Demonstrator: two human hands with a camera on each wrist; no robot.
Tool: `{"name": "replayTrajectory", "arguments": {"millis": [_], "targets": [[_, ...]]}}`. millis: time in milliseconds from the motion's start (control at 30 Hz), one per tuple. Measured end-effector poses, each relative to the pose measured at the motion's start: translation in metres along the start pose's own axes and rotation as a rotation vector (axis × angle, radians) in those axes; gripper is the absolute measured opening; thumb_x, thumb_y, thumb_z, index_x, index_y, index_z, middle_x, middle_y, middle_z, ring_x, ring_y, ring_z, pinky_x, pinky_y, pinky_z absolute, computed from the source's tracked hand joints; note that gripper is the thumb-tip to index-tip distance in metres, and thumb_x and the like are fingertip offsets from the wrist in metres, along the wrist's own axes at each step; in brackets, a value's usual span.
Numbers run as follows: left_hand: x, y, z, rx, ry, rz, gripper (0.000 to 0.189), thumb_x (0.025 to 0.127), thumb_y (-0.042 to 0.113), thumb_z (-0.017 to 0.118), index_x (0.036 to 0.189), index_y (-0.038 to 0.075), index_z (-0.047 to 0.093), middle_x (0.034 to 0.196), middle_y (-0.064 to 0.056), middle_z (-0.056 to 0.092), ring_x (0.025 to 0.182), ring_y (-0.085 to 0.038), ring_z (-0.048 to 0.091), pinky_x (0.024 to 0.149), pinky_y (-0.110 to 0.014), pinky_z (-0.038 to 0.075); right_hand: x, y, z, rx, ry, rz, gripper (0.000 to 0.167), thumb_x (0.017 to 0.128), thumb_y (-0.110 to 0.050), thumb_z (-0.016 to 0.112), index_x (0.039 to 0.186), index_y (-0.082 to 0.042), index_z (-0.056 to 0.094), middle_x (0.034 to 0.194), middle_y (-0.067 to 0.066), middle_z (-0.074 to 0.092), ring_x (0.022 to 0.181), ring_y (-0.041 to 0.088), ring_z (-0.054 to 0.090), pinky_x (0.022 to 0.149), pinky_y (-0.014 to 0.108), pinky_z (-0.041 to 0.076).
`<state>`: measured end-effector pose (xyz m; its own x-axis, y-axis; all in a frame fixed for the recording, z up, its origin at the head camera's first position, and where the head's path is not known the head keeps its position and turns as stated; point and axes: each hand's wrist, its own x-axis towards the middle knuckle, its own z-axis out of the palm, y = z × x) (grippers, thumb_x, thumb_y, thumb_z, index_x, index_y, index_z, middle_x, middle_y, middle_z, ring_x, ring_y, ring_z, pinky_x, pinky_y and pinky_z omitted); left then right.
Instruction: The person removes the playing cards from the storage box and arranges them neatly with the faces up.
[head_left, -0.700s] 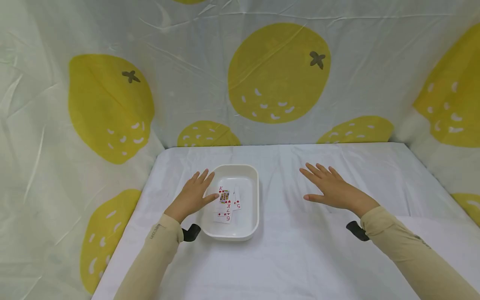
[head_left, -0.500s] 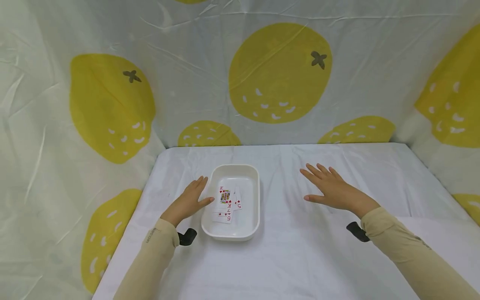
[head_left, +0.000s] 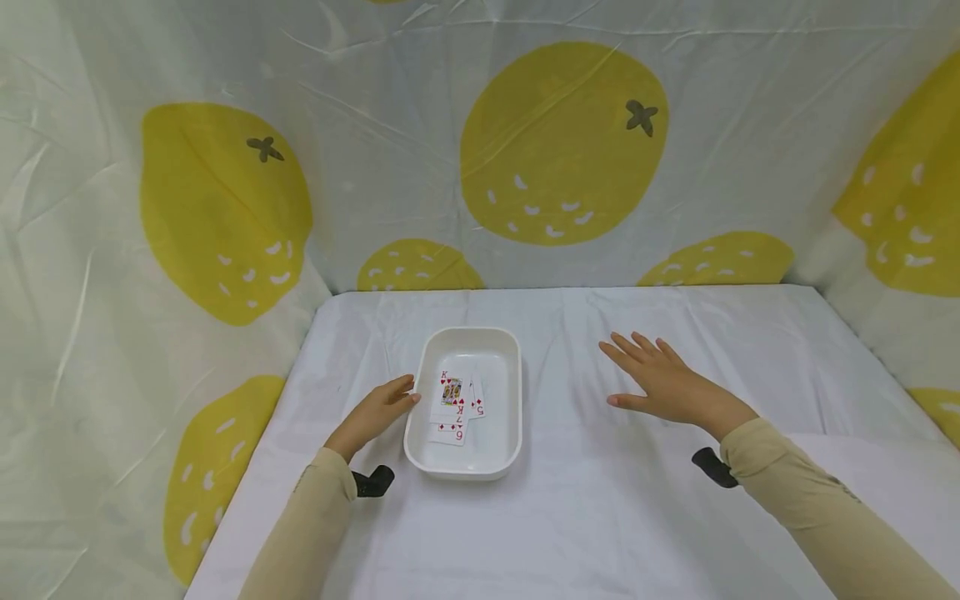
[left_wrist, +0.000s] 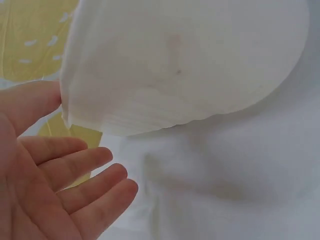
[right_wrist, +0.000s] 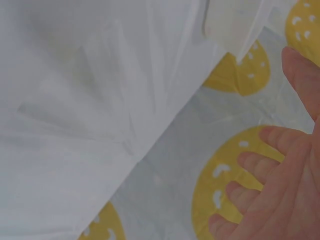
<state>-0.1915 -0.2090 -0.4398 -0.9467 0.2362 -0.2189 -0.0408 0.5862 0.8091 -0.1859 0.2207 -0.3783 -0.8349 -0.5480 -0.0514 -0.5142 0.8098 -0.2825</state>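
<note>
A white rectangular tray [head_left: 513, 417] stands on the white-covered table in the head view. Several playing cards lie face up inside it, among them a king of hearts [head_left: 452, 392], a five [head_left: 478, 407] and a six [head_left: 448, 435], partly overlapping. My left hand [head_left: 367, 421] is at the tray's left rim. In the left wrist view, the thumb of that left hand [left_wrist: 55, 190] meets the edge of the tray [left_wrist: 175, 65], while its other fingers extend loosely below. Well to the right of the tray, my right hand [head_left: 667, 387] is held above the table with fingers spread, holding nothing.
A white cloth [head_left: 600, 517] covers the table. Behind it and along the sides hangs a pale curtain [head_left: 390, 167] printed with yellow lemons. Black wrist mounts [head_left: 375, 482] jut inward from both sleeves.
My left hand has come away from over the tray's left side and lowered to its left rim, its fingers drawing closer together. The right hand has hardly moved.
</note>
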Motion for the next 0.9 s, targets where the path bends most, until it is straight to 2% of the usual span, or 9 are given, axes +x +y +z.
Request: {"name": "replayTrajectory", "arguments": {"millis": [100,200,367,600,767,900], "targets": [[0.003,-0.007,0.001,-0.142,-0.001,0.018,0.054,0.092,0.023,0.053,0.137,0.000,0.034,0.129,-0.019,0.046,0.115,-0.031,0.046,0.094,-0.042,0.039,0.004,-0.002,0.002,-0.001,-0.003,-0.006,0.078,0.085,-0.048,0.054,0.143,-0.007,0.021,0.145,0.021,0.016,0.130,0.044,0.007,0.102,0.057,0.003],[0.008,-0.015,0.003,-0.267,-0.009,0.015,0.049,0.092,0.018,0.053,0.135,0.000,0.038,0.126,-0.020,0.048,0.109,-0.030,0.051,0.084,-0.035,0.047,0.008,-0.005,0.004,0.006,-0.006,-0.012,0.079,0.085,-0.049,0.054,0.143,-0.007,0.020,0.145,0.021,0.016,0.130,0.043,0.007,0.102,0.057,0.002],[0.009,-0.016,0.005,-0.389,-0.021,0.013,0.044,0.092,0.016,0.052,0.132,-0.001,0.042,0.125,-0.021,0.049,0.105,-0.032,0.052,0.080,-0.037,0.049,0.022,-0.014,0.006,0.011,-0.016,-0.024,0.078,0.086,-0.049,0.053,0.144,-0.009,0.018,0.146,0.019,0.014,0.131,0.041,0.005,0.103,0.054,0.000],[0.015,-0.018,0.010,-0.418,-0.012,-0.010,0.042,0.092,0.014,0.052,0.130,-0.001,0.045,0.122,-0.019,0.051,0.101,-0.028,0.055,0.078,-0.036,0.050,0.059,-0.048,0.003,0.031,-0.005,-0.098,0.079,0.086,-0.048,0.054,0.143,-0.007,0.019,0.146,0.014,0.020,0.133,0.033,0.012,0.105,0.050,0.003],[0.017,-0.020,0.011,-0.431,-0.018,-0.002,0.042,0.092,0.013,0.052,0.130,-0.002,0.044,0.122,-0.020,0.052,0.100,-0.028,0.055,0.078,-0.036,0.050,0.095,-0.079,0.003,0.054,-0.013,-0.160,0.079,0.086,-0.047,0.054,0.142,-0.002,0.021,0.144,0.012,0.026,0.132,0.025,0.019,0.107,0.044,0.007],[0.017,-0.021,0.010,-0.443,-0.018,0.013,0.041,0.092,0.013,0.052,0.129,-0.002,0.045,0.121,-0.020,0.052,0.100,-0.027,0.055,0.078,-0.036,0.050,0.127,-0.103,0.008,0.027,-0.036,-0.185,0.078,0.085,-0.047,0.056,0.139,0.000,0.026,0.142,0.013,0.030,0.130,0.024,0.024,0.107,0.041,0.013]]}}
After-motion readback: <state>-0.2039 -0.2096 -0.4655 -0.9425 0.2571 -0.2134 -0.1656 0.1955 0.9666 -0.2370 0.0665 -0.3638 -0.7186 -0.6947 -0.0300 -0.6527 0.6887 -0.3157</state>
